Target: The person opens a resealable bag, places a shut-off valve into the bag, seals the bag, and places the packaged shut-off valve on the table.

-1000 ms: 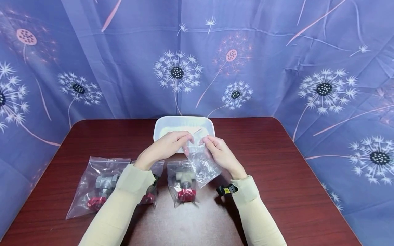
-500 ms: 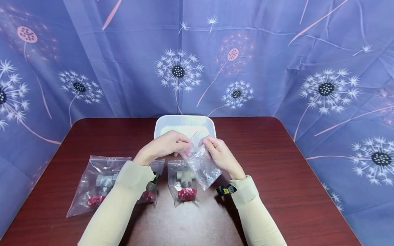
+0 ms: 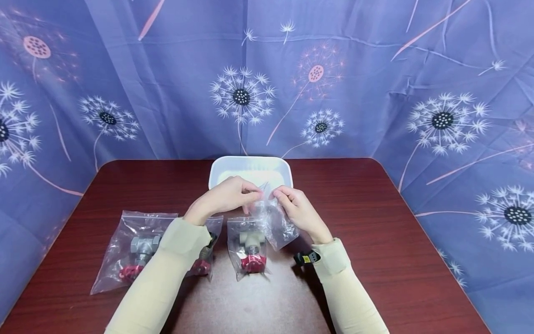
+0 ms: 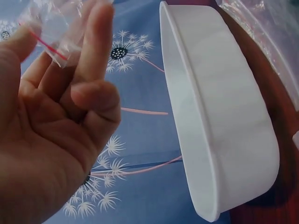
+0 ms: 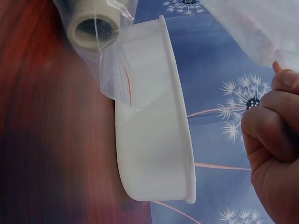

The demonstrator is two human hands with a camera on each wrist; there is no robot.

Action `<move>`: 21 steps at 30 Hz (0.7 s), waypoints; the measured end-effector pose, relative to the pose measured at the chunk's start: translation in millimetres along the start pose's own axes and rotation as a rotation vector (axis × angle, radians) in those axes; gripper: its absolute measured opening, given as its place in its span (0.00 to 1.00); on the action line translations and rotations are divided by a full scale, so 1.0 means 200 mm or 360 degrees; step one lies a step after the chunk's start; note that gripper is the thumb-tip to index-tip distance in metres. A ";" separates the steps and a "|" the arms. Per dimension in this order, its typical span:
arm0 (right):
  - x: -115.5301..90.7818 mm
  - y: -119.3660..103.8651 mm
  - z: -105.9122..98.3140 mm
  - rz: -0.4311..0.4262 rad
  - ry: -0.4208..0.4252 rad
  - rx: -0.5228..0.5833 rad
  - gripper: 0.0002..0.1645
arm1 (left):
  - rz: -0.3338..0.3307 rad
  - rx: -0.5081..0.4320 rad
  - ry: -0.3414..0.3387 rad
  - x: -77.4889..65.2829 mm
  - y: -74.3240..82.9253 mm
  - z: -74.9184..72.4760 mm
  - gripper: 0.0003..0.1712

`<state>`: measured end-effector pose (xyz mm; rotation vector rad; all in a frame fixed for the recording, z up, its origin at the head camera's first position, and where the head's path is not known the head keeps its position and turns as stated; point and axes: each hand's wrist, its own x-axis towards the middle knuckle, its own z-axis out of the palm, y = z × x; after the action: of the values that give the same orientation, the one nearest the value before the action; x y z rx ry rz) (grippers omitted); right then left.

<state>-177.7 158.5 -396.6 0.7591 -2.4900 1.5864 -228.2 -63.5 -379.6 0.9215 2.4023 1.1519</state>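
Observation:
My left hand [image 3: 227, 197] and right hand [image 3: 299, 208] pinch the upper part of a clear zip bag [image 3: 281, 229] from both sides. Nothing solid shows inside this bag, and it hangs crumpled in front of the white plastic tub [image 3: 229, 163]. In the left wrist view, the bag [image 4: 58, 21] has a red zip line and sits between the thumb and fingers of the left hand [image 4: 51, 121]. The right wrist view has the right hand [image 5: 275, 126] with fingers curled at the edge of the bag [image 5: 257, 30].
A bagged valve [image 3: 252, 243] with a red handwheel lies just below the hands. Further left are another bagged valve [image 3: 142, 246] and a third bagged piece [image 3: 202, 264] with a red part, partly behind the left sleeve. A patterned blue curtain [image 3: 267, 83] stands behind the table [image 3: 417, 269].
My left hand shifts its grip slightly at the bag's mouth, moving a little right toward the right hand. The bag's lower end swings and crumples upward. The right hand stays almost in place.

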 end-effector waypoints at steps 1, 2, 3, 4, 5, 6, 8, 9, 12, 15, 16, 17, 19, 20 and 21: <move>0.00 0.00 0.00 0.0005 0.0003 0.0003 0.13 | 0.0025 0.0006 0.0014 0.00 0.00 0.00 0.13; 0.00 0.00 0.00 0.0010 0.0007 0.0008 0.13 | 0.0053 0.0013 0.0027 0.00 0.00 0.00 0.15; 0.00 0.00 0.00 0.0014 0.0007 0.0013 0.13 | 0.0075 0.0016 0.0039 0.00 -0.01 -0.01 0.16; 0.01 0.00 0.00 0.0016 0.0009 0.0015 0.13 | 0.0092 0.0016 0.0051 0.00 -0.01 -0.01 0.18; 0.01 0.00 -0.01 0.0014 0.0013 0.0013 0.13 | 0.0098 0.0012 0.0065 0.00 -0.01 -0.01 0.17; 0.01 0.00 -0.01 0.0015 0.0015 0.0018 0.13 | 0.0106 0.0012 0.0078 0.00 0.00 -0.01 0.18; 0.00 0.00 -0.01 0.0017 0.0022 0.0040 0.13 | 0.0114 0.0024 0.0111 -0.01 0.00 -0.01 0.19; 0.00 0.01 -0.02 0.0020 0.0025 0.0055 0.13 | 0.0108 0.0027 0.0132 0.00 0.01 -0.02 0.18; 0.00 0.01 -0.02 0.0038 0.0034 0.0096 0.13 | 0.0086 0.0037 0.0185 0.00 0.02 -0.03 0.16; -0.01 0.02 -0.04 0.0049 0.0053 0.0117 0.14 | 0.0069 0.0030 0.0219 -0.01 0.04 -0.05 0.14; -0.01 0.03 -0.04 0.0051 0.0060 0.0121 0.14 | 0.0065 0.0031 0.0226 -0.01 0.04 -0.06 0.15; -0.02 0.03 -0.05 0.0052 0.0067 0.0126 0.13 | 0.0059 0.0030 0.0231 -0.01 0.04 -0.07 0.15; -0.02 0.04 -0.06 0.0045 0.0085 0.0125 0.13 | 0.0033 0.0029 0.0230 -0.01 0.04 -0.09 0.17; -0.02 0.04 -0.07 0.0041 0.0093 0.0118 0.13 | 0.0017 0.0036 0.0229 0.00 0.04 -0.10 0.17; -0.03 0.05 -0.08 0.0038 0.0097 0.0119 0.13 | 0.0006 0.0059 0.0224 0.00 0.03 -0.11 0.17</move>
<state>-180.0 177.3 -398.7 0.6817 -2.4182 1.6929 -237.6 -73.7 -360.6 0.8833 2.5421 1.2151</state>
